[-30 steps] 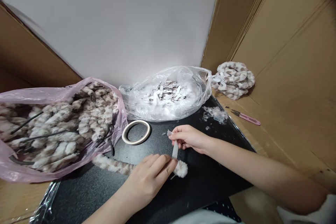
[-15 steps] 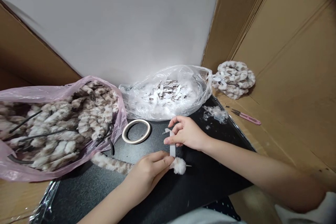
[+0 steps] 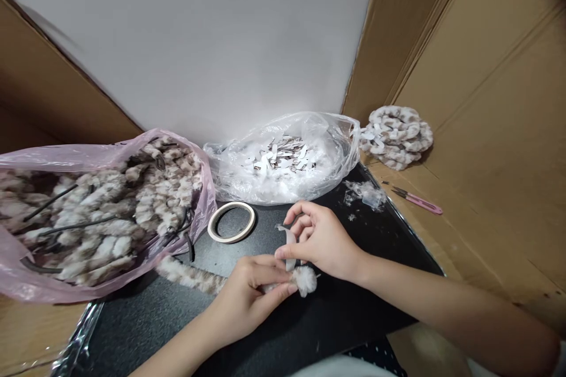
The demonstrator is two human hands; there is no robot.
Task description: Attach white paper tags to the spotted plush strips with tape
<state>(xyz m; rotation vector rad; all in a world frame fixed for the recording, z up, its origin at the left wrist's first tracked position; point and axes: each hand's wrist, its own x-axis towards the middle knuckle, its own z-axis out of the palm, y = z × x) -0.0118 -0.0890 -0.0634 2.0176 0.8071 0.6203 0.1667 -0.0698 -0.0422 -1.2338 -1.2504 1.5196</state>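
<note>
The left hand is pinching the fuzzy strip near its tip while the right hand is gripping a tape piece. The tape is risking sticking crooked or catching loose fluff.

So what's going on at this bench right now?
A person's left hand pinches a fluffy beige-and-brown plush strip near its white tufted end on the black mat. The right hand holds a short whitish tape strip just above that end. A white tape roll lies beside a pink plastic bag of plush pieces.
</note>
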